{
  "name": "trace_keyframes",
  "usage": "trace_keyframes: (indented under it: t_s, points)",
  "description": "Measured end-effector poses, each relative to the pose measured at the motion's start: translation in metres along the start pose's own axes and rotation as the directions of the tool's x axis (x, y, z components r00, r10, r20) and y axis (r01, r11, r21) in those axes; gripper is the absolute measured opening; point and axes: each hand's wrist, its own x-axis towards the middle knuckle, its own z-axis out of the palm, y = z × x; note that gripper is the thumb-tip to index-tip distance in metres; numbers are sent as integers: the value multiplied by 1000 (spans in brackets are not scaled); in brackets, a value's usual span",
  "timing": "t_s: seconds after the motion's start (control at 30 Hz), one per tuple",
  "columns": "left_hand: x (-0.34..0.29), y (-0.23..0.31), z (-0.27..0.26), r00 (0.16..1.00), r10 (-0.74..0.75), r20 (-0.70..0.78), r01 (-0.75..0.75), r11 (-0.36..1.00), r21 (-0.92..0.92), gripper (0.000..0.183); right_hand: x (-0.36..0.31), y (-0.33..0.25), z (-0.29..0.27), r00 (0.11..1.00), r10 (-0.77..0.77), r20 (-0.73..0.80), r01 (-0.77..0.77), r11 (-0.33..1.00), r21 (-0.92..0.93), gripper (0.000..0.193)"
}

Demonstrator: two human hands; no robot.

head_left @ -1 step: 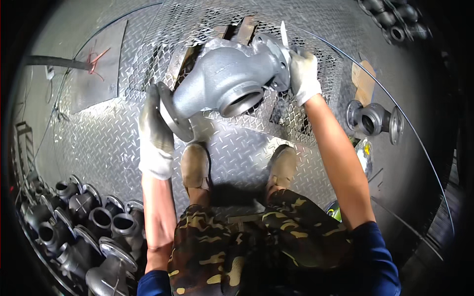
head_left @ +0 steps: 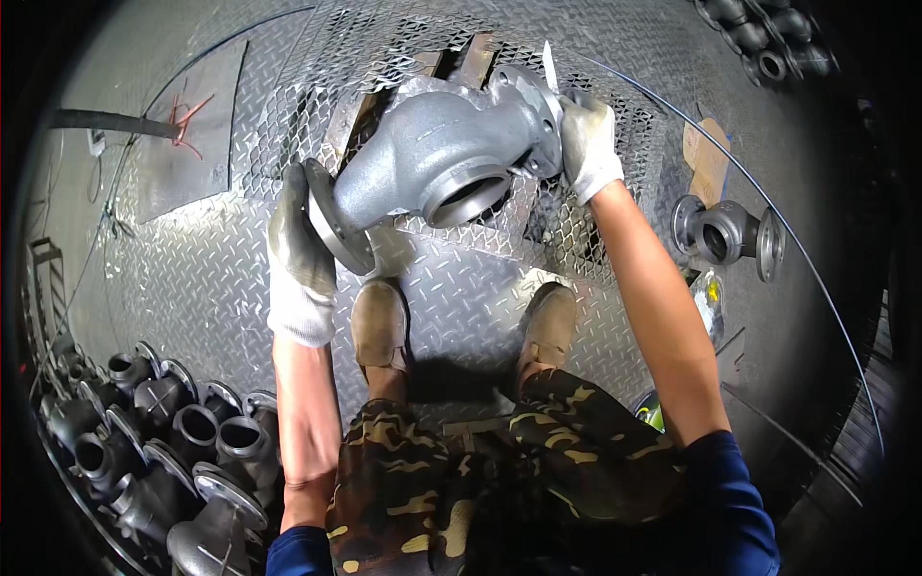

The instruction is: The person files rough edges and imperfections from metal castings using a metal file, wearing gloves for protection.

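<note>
1. Grey cast metal makes up the valve body (head_left: 437, 158), a bulging casting with a round plate at each end and a wide round opening facing the camera; it is held up above the floor plate (head_left: 192, 278), tilted, its left end lower.
2. The left hand (head_left: 300, 245), in a grubby white glove, is closed around the rim of the lower end plate, fingers wrapped over its edge.
3. The right hand (head_left: 588, 144), also gloved, grips the upper end plate at the casting's far right.
4. Below the casting stand two brown shoes (head_left: 379, 322) on the ribbed metal floor, with camouflage trousers (head_left: 480, 470) under them.
5. A second, smaller valve body (head_left: 727, 232) lies on the floor to the right, well apart.
6. A row of dark castings (head_left: 163, 451) sits packed together at the lower left.
</note>
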Motion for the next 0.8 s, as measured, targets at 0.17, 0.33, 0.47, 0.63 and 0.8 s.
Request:
trace_keyframes:
  t_s: [0.17, 0.33, 0.47, 0.63, 0.8]
  points:
    - [27, 1, -13, 998, -28, -49, 23, 994, -105, 36, 27, 4, 0, 911, -378, 167, 402, 716, -572, 21]
    - [22, 10, -23, 1000, 6, -30, -6, 1000, -17, 40, 37, -16, 6, 926, -252, 282, 377, 555, -741, 19]
    - [18, -5, -32, 994, 99, 46, -97, 995, -30, 42, 58, 2, 8, 937, -187, 297, 351, 508, -787, 24]
    - [-6, -26, -23, 955, 294, -36, -269, 912, 309, 52, 70, -12, 19, 937, -122, 328, 338, 557, -759, 23]
    - [-10, -15, -27, 967, 254, -33, -247, 958, 143, 42, 46, -33, 10, 843, -309, 439, 537, 525, -660, 20]
